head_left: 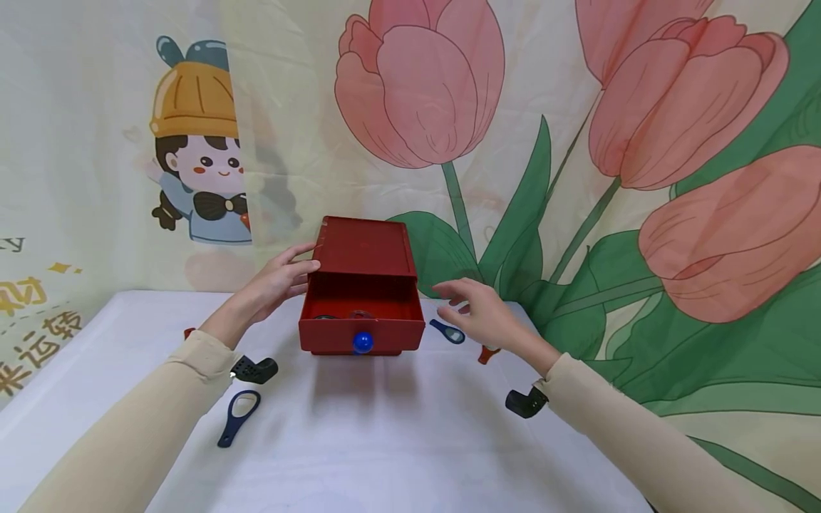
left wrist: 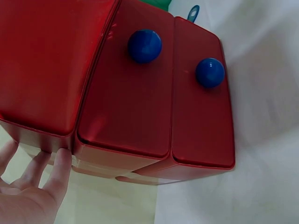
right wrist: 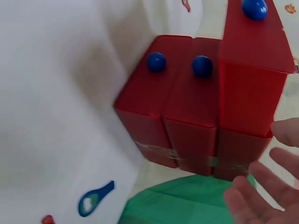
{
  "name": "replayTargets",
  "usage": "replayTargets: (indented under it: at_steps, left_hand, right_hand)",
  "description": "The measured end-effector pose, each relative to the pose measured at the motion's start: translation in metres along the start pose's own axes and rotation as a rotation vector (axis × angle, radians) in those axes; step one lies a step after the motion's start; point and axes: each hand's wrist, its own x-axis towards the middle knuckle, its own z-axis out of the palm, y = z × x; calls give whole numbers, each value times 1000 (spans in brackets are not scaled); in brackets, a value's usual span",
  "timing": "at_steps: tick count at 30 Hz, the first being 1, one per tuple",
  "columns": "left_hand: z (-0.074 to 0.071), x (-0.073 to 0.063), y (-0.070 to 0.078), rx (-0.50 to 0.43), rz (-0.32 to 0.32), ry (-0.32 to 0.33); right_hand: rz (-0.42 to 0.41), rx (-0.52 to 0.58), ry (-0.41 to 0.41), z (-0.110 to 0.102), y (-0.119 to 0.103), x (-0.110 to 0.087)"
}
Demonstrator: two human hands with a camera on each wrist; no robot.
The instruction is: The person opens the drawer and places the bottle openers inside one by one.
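A red cabinet [head_left: 367,246] of three stacked drawers stands on the table. Its top drawer [head_left: 333,335], with a blue round knob [head_left: 363,343], is pulled out towards me. Inside it a dark rim and a clear, reddish rounded piece show partly above the front panel. My left hand [head_left: 282,279] rests its fingertips on the cabinet's left side; the left wrist view shows those fingers fairly straight. Off the right side hovers my right hand [head_left: 477,310], fingers loosely bent with nothing in them. The lower two drawers [right wrist: 191,88] are closed, each with a blue knob.
A dark blue magnifying glass [head_left: 239,417] lies at front left, and another blue magnifying glass [head_left: 447,331] is right of the cabinet. Beside that one is a small red-orange piece [head_left: 488,354]. A bit of red [head_left: 189,333] shows behind my left forearm. A printed cloth [head_left: 288,142] hangs behind.
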Motion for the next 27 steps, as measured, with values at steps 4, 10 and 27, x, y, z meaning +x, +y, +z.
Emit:
replayTargets:
  at_steps: [4,10,27]
  left_hand:
    - [0,1,0,3,-5,0]
    - [0,1,0,5,-5,5]
    - [1,-2,1,3,0,6]
  right_hand:
    - [97,45,-13,6,4,-12]
    - [204,134,-59,17,0,-27]
    - [485,672,-281,53,-19,-47]
